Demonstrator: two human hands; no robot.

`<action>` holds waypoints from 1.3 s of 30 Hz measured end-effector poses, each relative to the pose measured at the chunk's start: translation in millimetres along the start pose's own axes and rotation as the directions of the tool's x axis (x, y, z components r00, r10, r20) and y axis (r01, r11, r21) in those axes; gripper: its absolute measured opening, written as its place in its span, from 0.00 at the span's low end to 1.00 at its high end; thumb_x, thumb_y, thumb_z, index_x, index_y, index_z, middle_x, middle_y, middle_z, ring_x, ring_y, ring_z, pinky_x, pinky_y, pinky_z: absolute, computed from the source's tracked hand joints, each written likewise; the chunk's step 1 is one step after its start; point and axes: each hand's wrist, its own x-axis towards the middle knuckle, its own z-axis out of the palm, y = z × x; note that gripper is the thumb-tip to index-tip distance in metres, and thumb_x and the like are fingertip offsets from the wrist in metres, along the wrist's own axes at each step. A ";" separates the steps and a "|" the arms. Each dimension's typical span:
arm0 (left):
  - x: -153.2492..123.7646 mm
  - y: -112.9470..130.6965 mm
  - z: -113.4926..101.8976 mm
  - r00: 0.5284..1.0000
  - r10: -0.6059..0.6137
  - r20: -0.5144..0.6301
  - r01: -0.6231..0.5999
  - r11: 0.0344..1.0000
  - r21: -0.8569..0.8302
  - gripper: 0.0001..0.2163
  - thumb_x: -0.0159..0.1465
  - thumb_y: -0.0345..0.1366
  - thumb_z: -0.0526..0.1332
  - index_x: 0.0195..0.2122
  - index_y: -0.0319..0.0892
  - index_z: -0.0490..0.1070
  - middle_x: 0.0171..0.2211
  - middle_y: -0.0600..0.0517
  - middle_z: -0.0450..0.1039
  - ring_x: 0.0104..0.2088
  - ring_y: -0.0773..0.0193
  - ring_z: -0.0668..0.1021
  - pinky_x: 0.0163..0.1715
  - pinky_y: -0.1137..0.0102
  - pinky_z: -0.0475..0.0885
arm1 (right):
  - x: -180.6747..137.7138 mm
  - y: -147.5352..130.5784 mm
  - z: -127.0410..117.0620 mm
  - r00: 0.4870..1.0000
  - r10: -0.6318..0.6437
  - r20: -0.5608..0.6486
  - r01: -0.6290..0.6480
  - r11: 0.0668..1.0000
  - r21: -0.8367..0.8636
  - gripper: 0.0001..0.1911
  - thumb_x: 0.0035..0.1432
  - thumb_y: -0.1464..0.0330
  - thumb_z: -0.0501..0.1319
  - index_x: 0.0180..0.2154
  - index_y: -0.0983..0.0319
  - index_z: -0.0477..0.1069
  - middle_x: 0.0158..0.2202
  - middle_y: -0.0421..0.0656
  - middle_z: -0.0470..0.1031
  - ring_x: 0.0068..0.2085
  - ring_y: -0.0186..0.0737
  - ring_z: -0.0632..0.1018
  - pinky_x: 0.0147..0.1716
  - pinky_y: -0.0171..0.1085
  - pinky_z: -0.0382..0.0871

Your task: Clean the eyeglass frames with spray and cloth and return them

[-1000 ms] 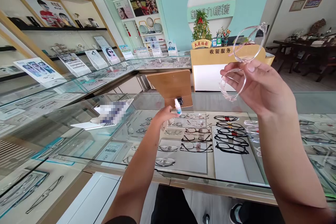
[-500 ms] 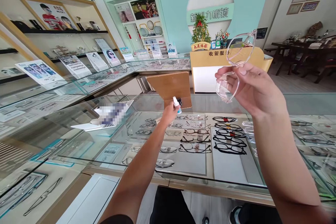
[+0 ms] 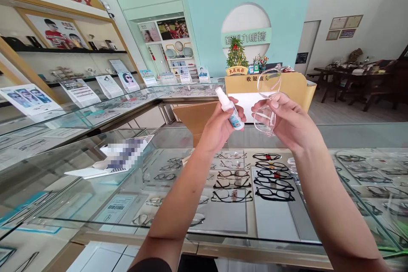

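Note:
My left hand (image 3: pixel 219 129) is closed around a small white spray bottle (image 3: pixel 235 118) with a blue label, raised above the glass counter and tilted with its cap to the upper left. Just right of it, my right hand (image 3: pixel 288 121) pinches a pair of clear-framed eyeglasses (image 3: pixel 266 121) near the bridge. The glasses are turned on end, one lens above the other, and a sticker shows on the lower lens. A gap separates bottle and glasses. Behind my left hand stands a brown box (image 3: pixel 191 119), partly hidden by the hand.
Below my arms is a glass display counter (image 3: pixel 178 225) holding rows of eyeglasses (image 3: pixel 274 185). A white folded card (image 3: pixel 117 159) lies on its left part. Farther back are a yellow cashier desk (image 3: pixel 295 87), a potted plant (image 3: pixel 236 55) and a dark table (image 3: pixel 360 78).
My left hand has lifted the spray bottle from beside the brown box and brought it up near the glasses. My right hand has shifted slightly left and down in view, still holding the glasses.

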 end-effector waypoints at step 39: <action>-8.0 -2.2 -19.6 0.965 0.257 -0.053 -0.154 0.719 0.678 0.28 0.74 0.63 0.57 0.26 0.45 0.61 0.25 0.55 0.61 0.29 0.63 0.62 0.33 0.63 0.57 | -0.4 29.5 20.8 0.979 0.173 0.103 -0.153 0.971 -0.185 0.07 0.62 0.61 0.77 0.35 0.55 0.83 0.39 0.39 0.87 0.48 0.42 0.84 0.59 0.45 0.73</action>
